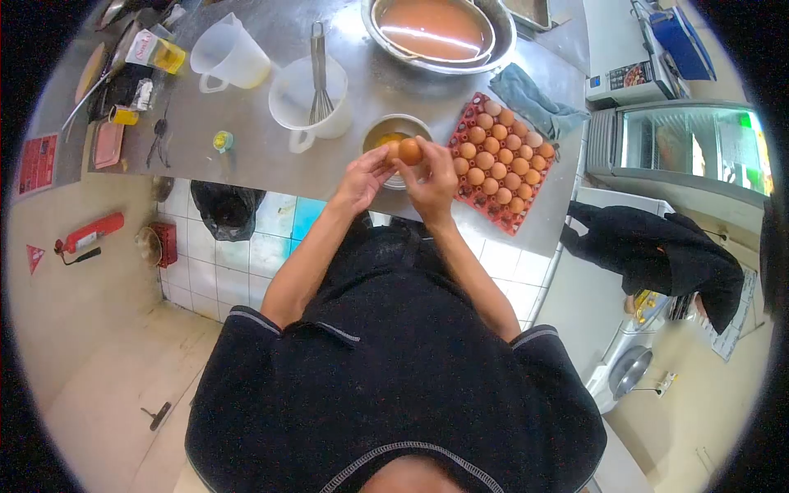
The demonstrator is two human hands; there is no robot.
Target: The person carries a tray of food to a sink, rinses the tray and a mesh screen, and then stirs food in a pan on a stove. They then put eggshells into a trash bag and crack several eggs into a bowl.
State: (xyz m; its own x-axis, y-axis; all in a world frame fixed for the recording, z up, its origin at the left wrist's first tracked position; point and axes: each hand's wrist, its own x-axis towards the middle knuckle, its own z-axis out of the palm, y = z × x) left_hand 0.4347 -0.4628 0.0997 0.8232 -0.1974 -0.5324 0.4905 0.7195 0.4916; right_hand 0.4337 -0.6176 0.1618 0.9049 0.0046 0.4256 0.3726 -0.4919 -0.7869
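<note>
Above a small metal bowl (397,125), my left hand (364,180) and my right hand (434,178) meet around a brown egg (409,151). The fingers of both hands are closed on its shell. Yellow yolk (389,140) shows inside the bowl, partly hidden by my fingers. Just right of my right hand lies a red egg tray (511,225) with many brown eggs in rows and a few bare cells near its lower edge. A white jug (285,90) with a metal whisk (319,74) in it stands to the left of the bowl.
At the back of the metal table (271,156) is a large pan (503,51) of orange liquid. A grey cloth (538,100) lies behind the eggs. Further left are another jug (230,53) and a small yellow-topped container (222,141). A person in black (666,246) is at the right.
</note>
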